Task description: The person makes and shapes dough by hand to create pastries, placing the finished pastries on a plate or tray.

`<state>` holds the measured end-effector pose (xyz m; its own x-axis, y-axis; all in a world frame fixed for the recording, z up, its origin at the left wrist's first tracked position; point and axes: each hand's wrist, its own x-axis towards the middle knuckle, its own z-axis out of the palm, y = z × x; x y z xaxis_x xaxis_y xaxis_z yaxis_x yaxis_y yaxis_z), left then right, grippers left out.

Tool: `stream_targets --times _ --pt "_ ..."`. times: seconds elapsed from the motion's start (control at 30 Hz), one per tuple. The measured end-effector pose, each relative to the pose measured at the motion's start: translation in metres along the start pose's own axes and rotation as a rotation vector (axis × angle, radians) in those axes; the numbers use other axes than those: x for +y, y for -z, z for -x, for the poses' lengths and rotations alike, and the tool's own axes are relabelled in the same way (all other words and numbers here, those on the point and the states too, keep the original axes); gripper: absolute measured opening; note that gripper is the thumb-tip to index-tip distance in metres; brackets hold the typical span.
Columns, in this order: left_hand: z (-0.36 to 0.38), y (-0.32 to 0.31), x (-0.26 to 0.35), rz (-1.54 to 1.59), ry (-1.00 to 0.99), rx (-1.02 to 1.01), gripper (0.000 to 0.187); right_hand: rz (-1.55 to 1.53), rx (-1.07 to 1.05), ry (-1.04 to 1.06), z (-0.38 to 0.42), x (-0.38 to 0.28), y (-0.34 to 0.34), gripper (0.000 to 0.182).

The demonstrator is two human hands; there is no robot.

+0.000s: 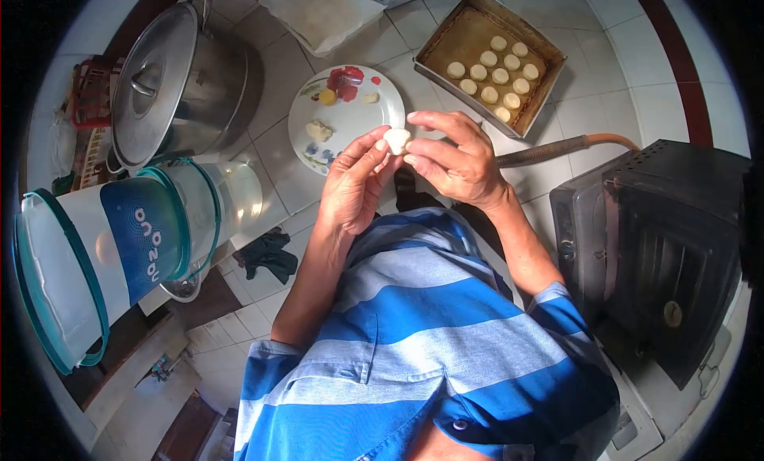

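Observation:
A small pale piece of dough (pixel 397 140) sits between my two hands, over the near right rim of a floral plate (pixel 302 115). My left hand (pixel 358 182) pinches it from the left with thumb and fingers. From the right, the thumb and a finger of my right hand (pixel 458 160) close on the same piece, with the index finger raised. On the plate lie a larger lump of dough (pixel 319 131), a small yellow round (pixel 328 97) and a small pale bit (pixel 371 98). Several flat dough rounds (pixel 500 76) stand in rows in a metal baking pan (pixel 446 31).
A large lidded pot (pixel 231 95) and teal-rimmed clear buckets (pixel 179 222) stand at left. Paper-lined flat thing (pixel 322 15) lies at the back. An orange hose (pixel 609 137) runs along the tiles toward a dark oven (pixel 660 246) with its door open at right.

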<state>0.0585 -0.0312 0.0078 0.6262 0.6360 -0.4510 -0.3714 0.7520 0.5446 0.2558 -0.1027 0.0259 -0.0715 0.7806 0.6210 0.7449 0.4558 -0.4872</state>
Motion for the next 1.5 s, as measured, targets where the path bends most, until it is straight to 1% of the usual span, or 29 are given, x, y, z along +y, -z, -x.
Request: stream_targets --times 0.07,0.1,0.17,0.3,0.37,0.4,0.47,0.53,0.6,0.63,0.7,0.73,0.8,0.83,0.87,0.9,0.93,0.97,1.0,1.07,1.1,1.13,1.2,1.27,1.3,1.33,1.4,1.47,1.5 --pt "0.002 -0.001 -0.001 -0.024 -0.03 0.005 0.033 -0.134 0.077 -0.168 0.004 -0.004 -0.004 0.034" --pt "0.003 -0.002 -0.002 -0.023 -0.028 0.005 0.033 -0.133 0.076 -0.17 0.004 -0.004 -0.003 0.034" --pt "0.004 -0.004 -0.005 -0.034 -0.033 0.002 0.034 0.042 0.036 -0.001 0.003 -0.001 -0.001 0.031" --pt "0.005 -0.003 -0.009 -0.023 -0.04 -0.003 0.034 -0.016 0.033 -0.046 0.001 -0.003 -0.001 0.032" --pt "0.007 -0.011 -0.008 -0.056 -0.082 -0.013 0.033 -0.249 0.059 -0.364 0.0 -0.006 -0.003 0.037" --pt "0.007 -0.011 -0.008 -0.058 -0.079 -0.016 0.033 -0.247 0.062 -0.366 0.003 -0.006 -0.003 0.037" --pt "0.004 -0.008 -0.009 -0.009 -0.112 -0.062 0.028 -0.325 -0.02 -0.402 0.008 -0.002 -0.006 0.042" --pt "0.0 -0.001 -0.012 -0.064 -0.12 -0.033 0.03 -0.306 -0.027 -0.379 0.007 -0.005 -0.007 0.043" --pt "0.0 -0.001 -0.014 -0.12 -0.123 -0.009 0.032 -0.285 0.065 -0.311 0.006 -0.009 -0.009 0.044" --pt "0.003 -0.004 -0.012 -0.13 -0.108 0.032 0.037 -0.321 0.022 -0.317 0.012 -0.002 -0.012 0.046" --pt "0.003 -0.008 -0.013 -0.118 -0.079 0.052 0.048 -0.332 0.024 -0.367 0.018 -0.002 -0.016 0.048" --pt "0.003 -0.011 -0.011 -0.096 -0.05 0.049 0.045 -0.334 0.039 -0.384 0.018 -0.004 -0.014 0.048" --pt "-0.001 -0.007 -0.008 0.001 0.027 -0.027 0.044 -0.33 -0.004 -0.436 0.016 -0.009 -0.007 0.051" --pt "-0.003 -0.002 -0.011 -0.054 0.038 -0.017 0.044 -0.368 0.017 -0.391 0.017 -0.004 -0.013 0.055" --pt "-0.005 0.002 -0.014 -0.109 0.046 -0.001 0.044 -0.375 0.03 -0.392 0.02 -0.006 -0.014 0.057" --pt "-0.004 -0.004 -0.012 -0.112 0.078 0.029 0.043 -0.411 0.032 -0.408 0.021 -0.006 -0.015 0.056" --pt "-0.005 -0.002 -0.014 -0.115 0.081 0.013 0.043 -0.451 0.03 -0.428 0.026 -0.006 -0.018 0.055" --pt "-0.008 0.005 -0.018 -0.102 0.098 -0.005 0.044 -0.451 -0.057 -0.506 0.031 -0.004 -0.017 0.049" --pt "-0.01 0.006 -0.018 -0.09 0.113 -0.023 0.044 -0.44 -0.048 -0.504 0.034 -0.003 -0.017 0.049" --pt "-0.009 0.003 -0.017 -0.123 0.119 -0.046 0.046 -0.515 0.062 -0.534 0.039 0.001 -0.017 0.044" --pt "-0.007 -0.002 -0.013 -0.079 0.168 -0.033 0.048 -0.528 0.107 -0.6 0.041 0.005 -0.017 0.041" --pt "-0.005 -0.004 -0.01 -0.033 0.215 -0.016 0.049 -0.75 0.207 -0.73 0.045 0.014 -0.022 0.039" --pt "-0.007 0.007 -0.01 -0.071 0.193 -0.001 0.052 -0.778 0.272 -0.867 0.048 0.041 -0.008 0.039" --pt "-0.009 0.019 -0.009 -0.068 0.151 0.026 0.048 -0.622 0.373 -0.884 0.045 0.073 0.005 0.04" --pt "-0.008 0.023 -0.008 -0.05 0.144 0.048 0.041 -0.41 0.334 -0.812 0.045 0.097 0.01 0.044" --pt "-0.008 0.025 -0.007 -0.046 0.142 0.054 0.041 -0.2 0.294 -0.732 0.045 0.12 0.015 0.048" --pt "-0.007 0.031 -0.005 -0.053 0.113 0.115 0.036 -0.159 0.186 -0.884 0.037 0.149 0.022 0.047" --pt "-0.005 0.036 0.0 -0.045 0.11 0.122 0.035 -0.182 0.187 -0.898 0.025 0.166 0.021 0.044" --pt "-0.005 0.038 0.002 -0.035 0.109 0.123 0.034 -0.073 0.114 -0.875 0.02 0.176 0.02 0.042"
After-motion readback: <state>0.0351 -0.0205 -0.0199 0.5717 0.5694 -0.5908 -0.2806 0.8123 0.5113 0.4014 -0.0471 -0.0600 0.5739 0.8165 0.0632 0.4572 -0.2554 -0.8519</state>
